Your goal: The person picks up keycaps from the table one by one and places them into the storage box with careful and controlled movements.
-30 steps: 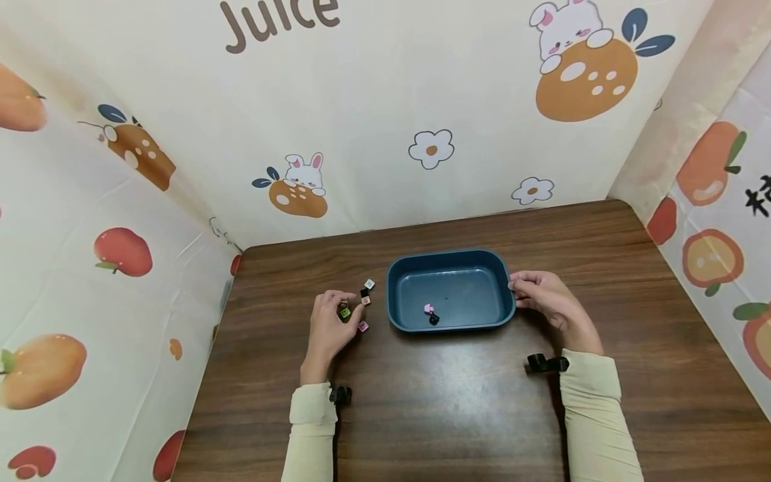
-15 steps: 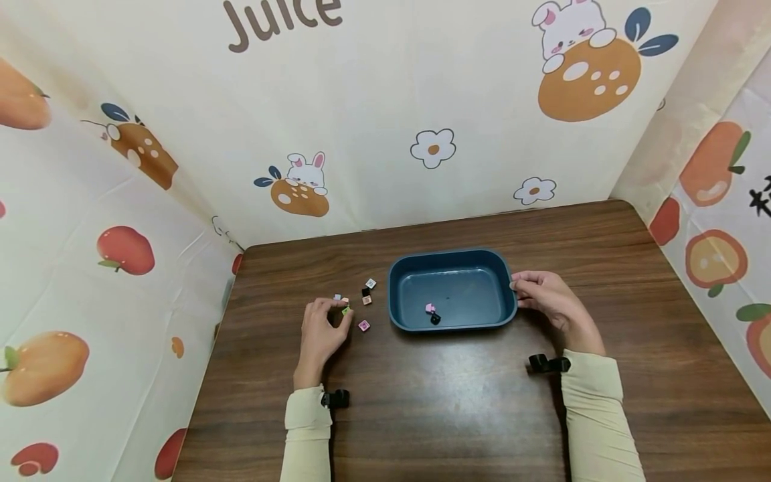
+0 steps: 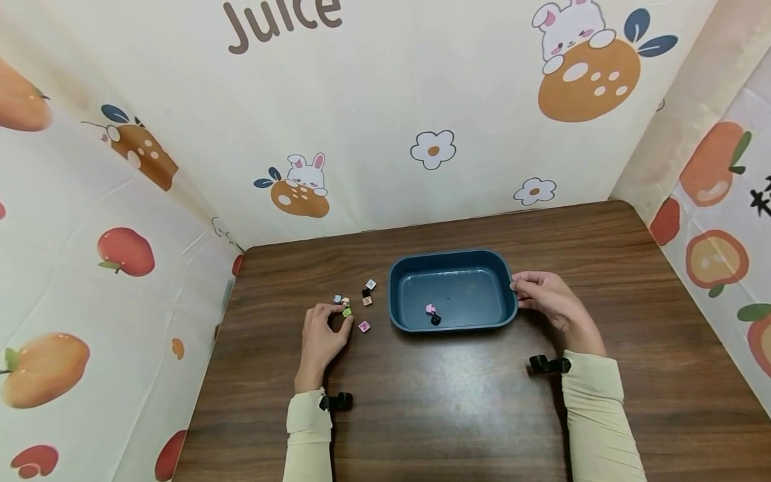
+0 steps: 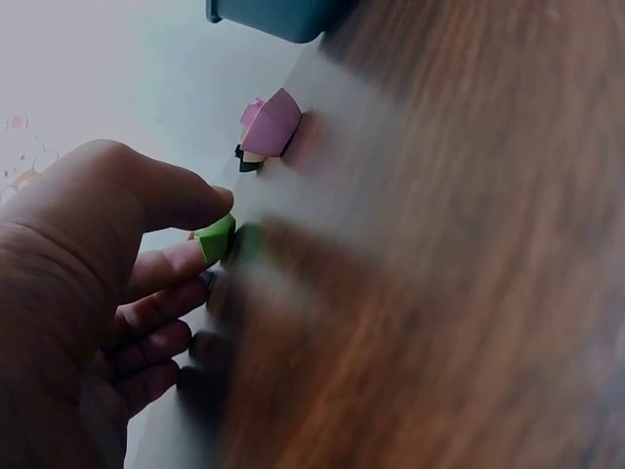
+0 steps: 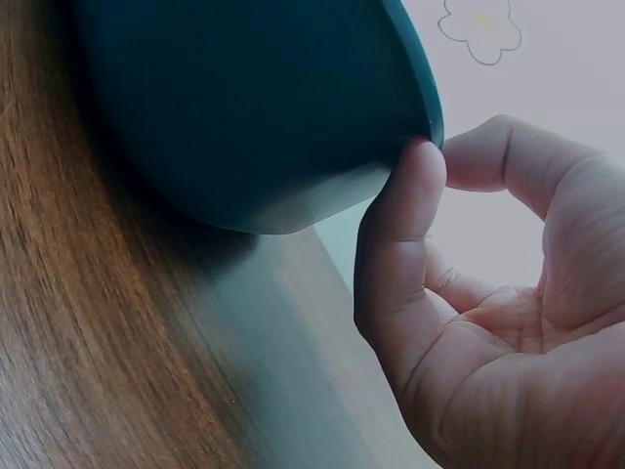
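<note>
In the head view my left hand [image 3: 322, 337] is low over the table at the left, pinching a small green block [image 3: 347, 312] between thumb and index finger. The left wrist view shows this green block [image 4: 217, 239] right at the fingertips, close to the tabletop. A light blue piece [image 3: 337, 299] and a peach one [image 3: 345, 301] lie just beyond these fingers. To their right is a small pink block [image 3: 364, 326]. My right hand [image 3: 551, 301] pinches the right rim of a dark blue tray [image 3: 448, 328], thumb outside it in the right wrist view.
Inside the tray lie a pink piece [image 3: 430, 308] and a black piece [image 3: 436, 320]. Left of it on the wooden table [image 3: 458, 408] are white [image 3: 371, 284], black [image 3: 366, 293] and peach [image 3: 367, 301] pieces. A printed cloth [image 3: 373, 94] hangs behind the table.
My left hand has drawn back slightly to the left and its thumb and index finger have closed on the green block. The right hand stays on the tray rim.
</note>
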{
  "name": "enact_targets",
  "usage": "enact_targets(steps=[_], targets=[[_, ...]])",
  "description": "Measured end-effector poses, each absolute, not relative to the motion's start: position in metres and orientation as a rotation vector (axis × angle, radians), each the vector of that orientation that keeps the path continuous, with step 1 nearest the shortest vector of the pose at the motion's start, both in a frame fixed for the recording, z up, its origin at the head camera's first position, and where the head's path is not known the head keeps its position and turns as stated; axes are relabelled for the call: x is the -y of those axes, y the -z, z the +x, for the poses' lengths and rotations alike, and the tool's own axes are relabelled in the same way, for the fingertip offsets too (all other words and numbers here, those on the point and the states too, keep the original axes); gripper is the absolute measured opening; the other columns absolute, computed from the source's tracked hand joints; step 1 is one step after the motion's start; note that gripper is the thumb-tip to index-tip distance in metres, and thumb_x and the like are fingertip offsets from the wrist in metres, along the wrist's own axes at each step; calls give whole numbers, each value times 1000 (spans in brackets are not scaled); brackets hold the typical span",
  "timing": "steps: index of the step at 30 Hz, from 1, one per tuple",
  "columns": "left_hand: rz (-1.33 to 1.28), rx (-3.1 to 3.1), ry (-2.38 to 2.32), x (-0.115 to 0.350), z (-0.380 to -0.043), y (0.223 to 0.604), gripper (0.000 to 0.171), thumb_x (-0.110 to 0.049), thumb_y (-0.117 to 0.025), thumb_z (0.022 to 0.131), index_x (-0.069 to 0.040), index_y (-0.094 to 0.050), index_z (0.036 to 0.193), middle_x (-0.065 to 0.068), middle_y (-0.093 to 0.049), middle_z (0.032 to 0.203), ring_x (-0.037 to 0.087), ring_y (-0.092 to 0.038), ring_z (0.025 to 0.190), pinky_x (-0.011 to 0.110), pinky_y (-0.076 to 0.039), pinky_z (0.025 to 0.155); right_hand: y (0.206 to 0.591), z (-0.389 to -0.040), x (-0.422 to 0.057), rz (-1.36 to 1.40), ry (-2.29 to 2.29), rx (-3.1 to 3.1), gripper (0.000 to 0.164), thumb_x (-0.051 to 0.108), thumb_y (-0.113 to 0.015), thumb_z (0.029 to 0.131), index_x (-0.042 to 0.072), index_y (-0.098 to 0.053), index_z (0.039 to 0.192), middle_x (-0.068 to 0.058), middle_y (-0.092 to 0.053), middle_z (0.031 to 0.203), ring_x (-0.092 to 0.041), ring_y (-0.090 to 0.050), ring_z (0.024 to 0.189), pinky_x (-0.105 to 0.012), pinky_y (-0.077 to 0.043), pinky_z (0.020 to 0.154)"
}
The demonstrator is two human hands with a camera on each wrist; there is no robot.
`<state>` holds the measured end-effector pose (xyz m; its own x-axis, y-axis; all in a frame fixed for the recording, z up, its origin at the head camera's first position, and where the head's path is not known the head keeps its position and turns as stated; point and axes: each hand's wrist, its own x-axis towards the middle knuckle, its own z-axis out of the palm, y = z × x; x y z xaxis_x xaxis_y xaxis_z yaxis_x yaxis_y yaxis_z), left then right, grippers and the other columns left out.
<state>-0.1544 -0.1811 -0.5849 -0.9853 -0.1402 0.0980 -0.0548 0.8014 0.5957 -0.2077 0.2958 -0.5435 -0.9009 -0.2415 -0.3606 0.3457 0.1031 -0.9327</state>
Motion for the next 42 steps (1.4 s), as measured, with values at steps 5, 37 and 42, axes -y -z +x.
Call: enact_targets(steps=[5, 37, 42], targets=[[170, 2855, 928, 179, -154, 584, 31, -33, -80, 93, -13, -78, 117, 10, -68, 122, 33, -55, 121, 53, -45, 108, 542, -208, -296, 112, 1842, -1967, 39, 14, -58, 107, -15, -54, 132, 12, -68, 85, -2, -65, 77, -20, -60, 74], [161, 2839, 933, 181, -154, 586, 22, -25, -82, 91, -10, -78, 107, 12, -69, 117, 34, -56, 117, 53, -46, 105, 543, -210, -296, 104, 1860, -1950, 37, 14, -61, 106, -13, -56, 131, 11, -69, 85, -2, -66, 77, -21, -61, 74], [164, 2865, 945, 181, -155, 585, 25, -27, -80, 93, -9, -77, 109, 12, -68, 119, 34, -55, 120, 53, -45, 107, 544, -211, -297, 118, 1854, -1948, 35, 14, -61, 106, -11, -56, 130, 11, -68, 84, -2, -66, 77, -21, -61, 74]])
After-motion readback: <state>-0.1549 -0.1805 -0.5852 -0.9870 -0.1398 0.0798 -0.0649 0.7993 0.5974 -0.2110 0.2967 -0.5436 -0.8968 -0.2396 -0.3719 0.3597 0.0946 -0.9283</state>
